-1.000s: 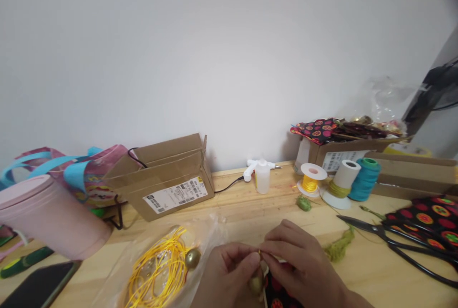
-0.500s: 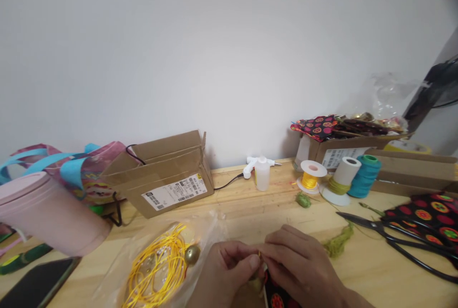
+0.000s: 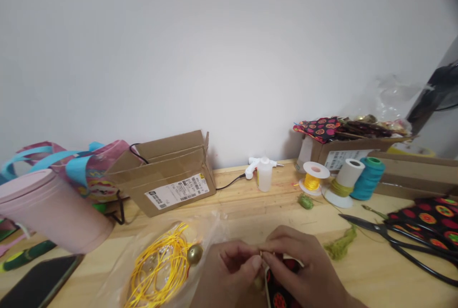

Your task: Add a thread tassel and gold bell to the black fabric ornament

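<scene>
As both stay low, left hand point(image 3: 229, 274) and right hand point(image 3: 300, 270) still pinch yellow cord point(image 3: 261, 253) (patterned fabric point(image 3: 282, 284) now clearer).

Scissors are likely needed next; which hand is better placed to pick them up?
Probably the right hand. The black scissors lie on the table on its side. The left hand would have to cross over. Both hands pinch the small piece between them.

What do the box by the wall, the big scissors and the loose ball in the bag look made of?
Box: plain brown corrugated cardboard, matte, creased flaps, printed label. Scissors: probably dark metal, dull black blades and loops. Ball: likely brass-coloured metal, given its glossy highlight, perhaps a bell, in a clear plastic bag.
</scene>
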Tool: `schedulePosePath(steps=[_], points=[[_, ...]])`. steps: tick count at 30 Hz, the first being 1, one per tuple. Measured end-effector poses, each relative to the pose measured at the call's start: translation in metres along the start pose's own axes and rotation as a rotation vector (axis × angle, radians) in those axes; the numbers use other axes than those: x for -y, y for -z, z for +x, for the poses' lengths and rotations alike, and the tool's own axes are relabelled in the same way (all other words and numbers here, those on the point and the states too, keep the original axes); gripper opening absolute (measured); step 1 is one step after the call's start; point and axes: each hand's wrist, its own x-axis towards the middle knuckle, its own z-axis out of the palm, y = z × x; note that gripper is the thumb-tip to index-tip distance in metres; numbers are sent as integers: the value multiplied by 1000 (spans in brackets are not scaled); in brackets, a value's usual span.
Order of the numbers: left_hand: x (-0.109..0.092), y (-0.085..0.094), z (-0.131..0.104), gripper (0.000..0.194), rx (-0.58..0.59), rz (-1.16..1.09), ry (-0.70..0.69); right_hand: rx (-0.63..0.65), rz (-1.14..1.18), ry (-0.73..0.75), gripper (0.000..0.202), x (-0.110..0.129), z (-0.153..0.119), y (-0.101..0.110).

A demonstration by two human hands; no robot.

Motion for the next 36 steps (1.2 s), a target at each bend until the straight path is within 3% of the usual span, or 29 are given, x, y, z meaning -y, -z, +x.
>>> schedulePosePath(steps=[2,5,12,24,36], points=[[-1,0,-2,17,-51,4,-35,58,219,-225,14,1,3,0],[-4,1,-4,12,-22,24,-42,98,524,-458,15,0,4,-1],[-1,-2,-4,7,-1,63,-90,73,750,-724,15,-6,0,-6],[-10,2,-4,9,-29,648,-360,9,1028,-840,13,-10,-3,-16],[-10,0,-4,13,-113,769,-504,-20,994,-857,18,-12,-6,-20]])
